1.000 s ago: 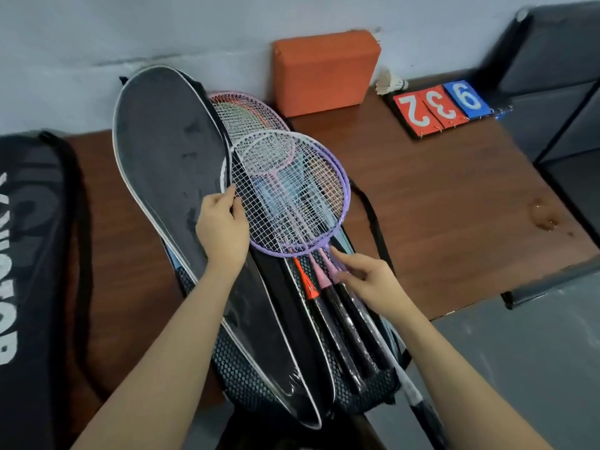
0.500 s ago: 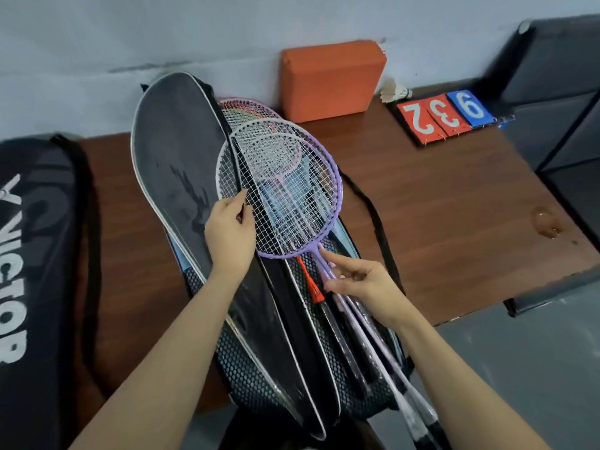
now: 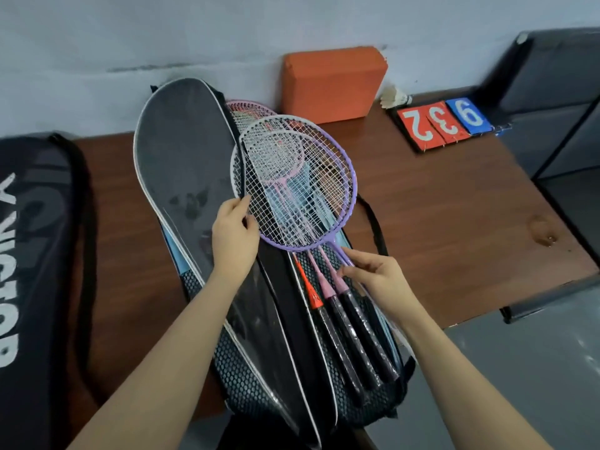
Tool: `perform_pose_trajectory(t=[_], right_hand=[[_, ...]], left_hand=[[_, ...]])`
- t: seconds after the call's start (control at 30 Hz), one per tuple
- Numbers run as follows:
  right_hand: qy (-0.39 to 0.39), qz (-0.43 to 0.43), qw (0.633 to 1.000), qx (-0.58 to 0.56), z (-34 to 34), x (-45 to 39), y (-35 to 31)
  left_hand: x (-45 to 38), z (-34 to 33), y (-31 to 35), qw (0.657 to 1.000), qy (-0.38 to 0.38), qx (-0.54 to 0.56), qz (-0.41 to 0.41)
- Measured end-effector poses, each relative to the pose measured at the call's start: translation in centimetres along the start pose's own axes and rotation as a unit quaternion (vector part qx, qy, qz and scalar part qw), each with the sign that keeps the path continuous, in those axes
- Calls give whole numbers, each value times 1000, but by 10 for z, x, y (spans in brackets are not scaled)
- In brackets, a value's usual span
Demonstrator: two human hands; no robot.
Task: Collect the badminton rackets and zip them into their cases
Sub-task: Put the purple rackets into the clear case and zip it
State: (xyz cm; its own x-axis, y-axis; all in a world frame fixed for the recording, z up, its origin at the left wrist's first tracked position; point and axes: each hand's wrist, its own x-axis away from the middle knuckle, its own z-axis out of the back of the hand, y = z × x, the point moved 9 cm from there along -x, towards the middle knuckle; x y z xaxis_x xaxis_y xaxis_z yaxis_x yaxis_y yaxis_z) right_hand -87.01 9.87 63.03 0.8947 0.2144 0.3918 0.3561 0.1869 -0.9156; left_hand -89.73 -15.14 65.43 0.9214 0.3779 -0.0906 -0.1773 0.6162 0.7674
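An open black racket case (image 3: 373, 404) lies on the brown table, its white-edged lid (image 3: 185, 151) folded back to the left. Several rackets lie stacked inside it, handles (image 3: 354, 336) toward me. On top sits a purple-framed racket (image 3: 350, 177) over a white-framed one (image 3: 234, 177). My left hand (image 3: 233, 235) pinches the left rim of the stacked heads. My right hand (image 3: 373, 274) holds the purple racket's shaft just below its head. A pink racket head (image 3: 250, 107) peeks out at the far end.
A second black case with white lettering (image 3: 29, 271) lies at the left. An orange foam block (image 3: 334, 82) leans on the wall, a shuttlecock (image 3: 394, 98) and a flip scoreboard (image 3: 444, 125) to its right. The table (image 3: 454, 222) ends at the right beside dark seats (image 3: 558, 108).
The purple racket has slid down and settled onto the stack, its handle now lined up beside the others. My right hand moved along its shaft; my left hand stayed at the rim.
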Motion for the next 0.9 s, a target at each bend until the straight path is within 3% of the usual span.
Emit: perform_pose_trajectory(t=[0.23, 0.47, 0.63, 0.9], right_hand=[[67, 16, 996, -57, 39, 1, 1], [30, -19, 991, -131, 21, -1, 19], [10, -61, 997, -55, 17, 8, 40], [3, -21, 1000, 19, 24, 17, 41]], left_hand=[[-1, -4, -20, 998, -20, 2, 64], [-5, -2, -24, 993, -23, 70, 88], [-3, 10, -27, 991, 14, 86, 98], [-7, 10, -1, 997, 28, 9, 77]])
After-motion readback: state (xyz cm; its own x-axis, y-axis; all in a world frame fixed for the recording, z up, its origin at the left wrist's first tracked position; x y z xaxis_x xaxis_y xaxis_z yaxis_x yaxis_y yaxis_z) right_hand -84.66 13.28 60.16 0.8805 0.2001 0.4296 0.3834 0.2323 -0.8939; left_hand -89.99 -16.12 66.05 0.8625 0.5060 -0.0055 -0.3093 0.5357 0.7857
